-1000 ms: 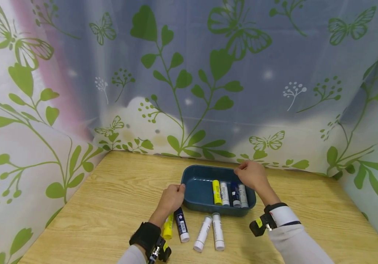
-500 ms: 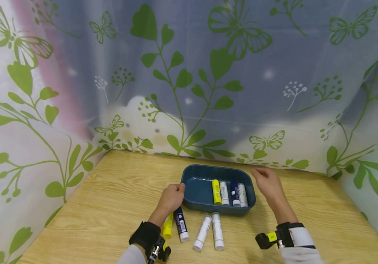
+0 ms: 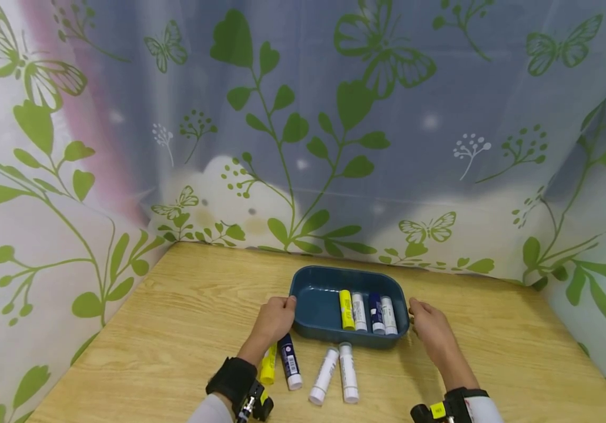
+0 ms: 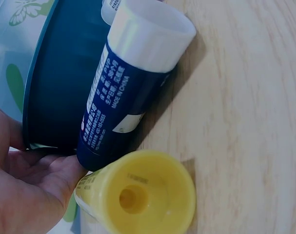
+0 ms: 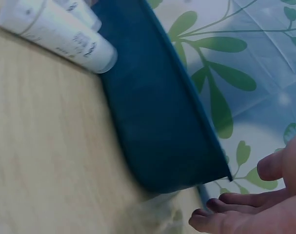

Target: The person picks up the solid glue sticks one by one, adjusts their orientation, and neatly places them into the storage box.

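Note:
The blue plastic tray [image 3: 315,335] stands on the table, with my left hand [image 3: 273,322] gripping its left end; the left wrist view shows the thumb at the rim and fingers beneath. My right hand [image 3: 434,329] is just off the tray's right end; in the right wrist view its thumb and fingers are spread apart, holding nothing. Inside the tray lie a yellow glue stick [image 3: 347,309], a white glue stick [image 3: 359,312], a navy glue stick [image 3: 376,311] and a whitish glue stick [image 3: 389,316], side by side toward the right.
In front of the tray lie another yellow glue stick [image 3: 268,365], a navy glue stick with a white cap [image 4: 123,102] and two white glue sticks [image 3: 325,376]. A patterned curtain [image 3: 334,147] stands behind and beside the wooden table [image 3: 202,294].
My right hand has left the tray's back right rim, gone out to the right, then come down beside the tray's right end. The left hand and the glue sticks stay put.

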Available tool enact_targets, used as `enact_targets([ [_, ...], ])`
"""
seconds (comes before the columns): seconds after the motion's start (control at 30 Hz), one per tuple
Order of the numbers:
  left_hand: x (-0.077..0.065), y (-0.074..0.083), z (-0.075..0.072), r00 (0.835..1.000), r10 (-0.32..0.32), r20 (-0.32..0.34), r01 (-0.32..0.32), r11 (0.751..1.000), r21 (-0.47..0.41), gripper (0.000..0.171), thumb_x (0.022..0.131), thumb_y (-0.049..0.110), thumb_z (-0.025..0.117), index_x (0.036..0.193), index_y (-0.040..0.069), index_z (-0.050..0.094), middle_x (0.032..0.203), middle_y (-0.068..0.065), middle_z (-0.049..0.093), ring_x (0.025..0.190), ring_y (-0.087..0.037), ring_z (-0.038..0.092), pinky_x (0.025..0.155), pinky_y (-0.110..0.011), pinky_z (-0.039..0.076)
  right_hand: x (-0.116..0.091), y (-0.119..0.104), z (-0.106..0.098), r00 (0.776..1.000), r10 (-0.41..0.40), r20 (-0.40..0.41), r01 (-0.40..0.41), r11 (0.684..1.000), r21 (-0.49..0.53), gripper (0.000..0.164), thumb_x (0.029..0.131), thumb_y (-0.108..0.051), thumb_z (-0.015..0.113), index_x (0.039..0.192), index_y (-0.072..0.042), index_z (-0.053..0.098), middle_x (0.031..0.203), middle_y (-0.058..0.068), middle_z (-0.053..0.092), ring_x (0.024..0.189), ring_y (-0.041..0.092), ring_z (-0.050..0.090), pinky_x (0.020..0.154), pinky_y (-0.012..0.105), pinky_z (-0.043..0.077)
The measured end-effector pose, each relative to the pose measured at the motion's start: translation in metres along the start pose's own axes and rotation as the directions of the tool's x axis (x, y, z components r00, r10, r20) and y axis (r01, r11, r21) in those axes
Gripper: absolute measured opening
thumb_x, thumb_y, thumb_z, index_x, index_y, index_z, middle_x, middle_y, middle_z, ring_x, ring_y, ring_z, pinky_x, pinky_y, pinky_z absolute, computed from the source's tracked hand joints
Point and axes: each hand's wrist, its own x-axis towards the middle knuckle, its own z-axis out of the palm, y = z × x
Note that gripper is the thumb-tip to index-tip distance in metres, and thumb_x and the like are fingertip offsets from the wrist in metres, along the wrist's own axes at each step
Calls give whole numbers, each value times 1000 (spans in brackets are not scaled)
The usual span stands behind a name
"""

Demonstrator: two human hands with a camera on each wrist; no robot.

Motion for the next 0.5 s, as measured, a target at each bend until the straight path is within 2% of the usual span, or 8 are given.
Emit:
enact_targets([
  [0.1,0,0,0,1000,4,-3,-4,1000,-1,42,110,28,40,74,10,53,65,-1,40,60,-18,45,60,-30,35,-1,6,4,1000,5,-5,-5,1000,16,72,110,-42,29,153,15,20,157,35,27,146,48,31,118,54,32],
  [0.27,-1,0,1,1000,4,-7,-4,1000,4,42,110,28,40,73,11,52,65,0,40,60,-18,45,60,-30,35,-5,14,10,999,-6,-35,5,1000,-23,67,110,-39,30,148,16,32,147,34,41,135,43,44,113,56,36],
  [0.37,0,0,1,1000,-2,-5,2,1000,7,43,110,28,39,74,11,52,66,-1,41,60,-18,45,60,-30,35,-8,16,14,999,-14,-53,11,998,-64,66,110,-39,30,148,15,35,146,34,43,135,43,44,113,57,35],
  [0.5,0,0,1,1000,-3,-6,3,1000,6,42,110,28,40,74,10,53,66,-1,41,61,-18,45,60,-30,35,-11,16,19,998,-26,-55,22,997,-68,66,109,-37,30,148,16,33,152,36,37,142,48,38,115,58,32],
])
